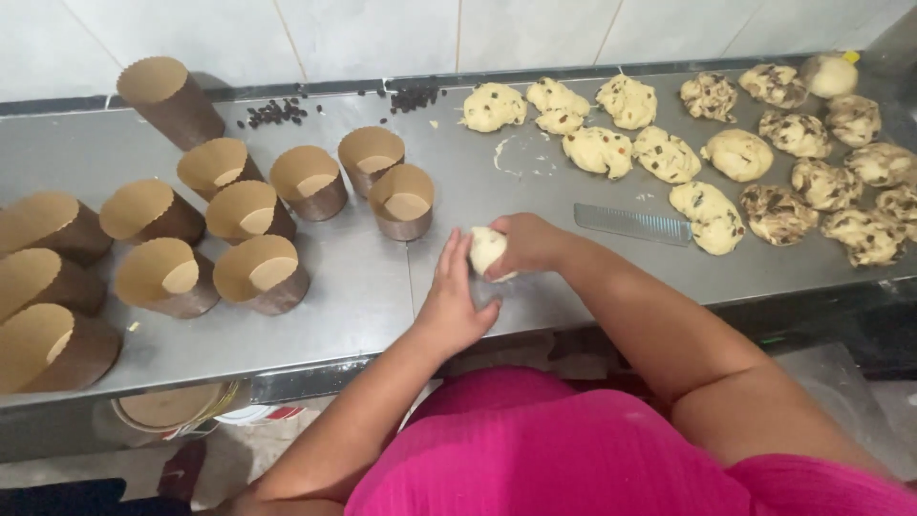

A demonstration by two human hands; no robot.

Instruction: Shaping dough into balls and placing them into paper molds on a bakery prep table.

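Observation:
A pale ball of dough [485, 250] sits on the steel table [363, 287] near its front edge. My right hand [530, 244] curls over its right side and my left hand [451, 304] presses against it from the left, fingers stretched flat. Both hands cup the ball between them. Several brown paper baking moulds [260, 272] stand open on the left half of the table, the nearest one [402, 201] just behind my hands.
Several dough lumps with fruit and chocolate bits [712, 220] cover the right of the table. A clear plastic scraper [632, 223] lies beside them. Dark chips [277, 112] are scattered by the tiled wall. A bucket [172, 411] stands under the table.

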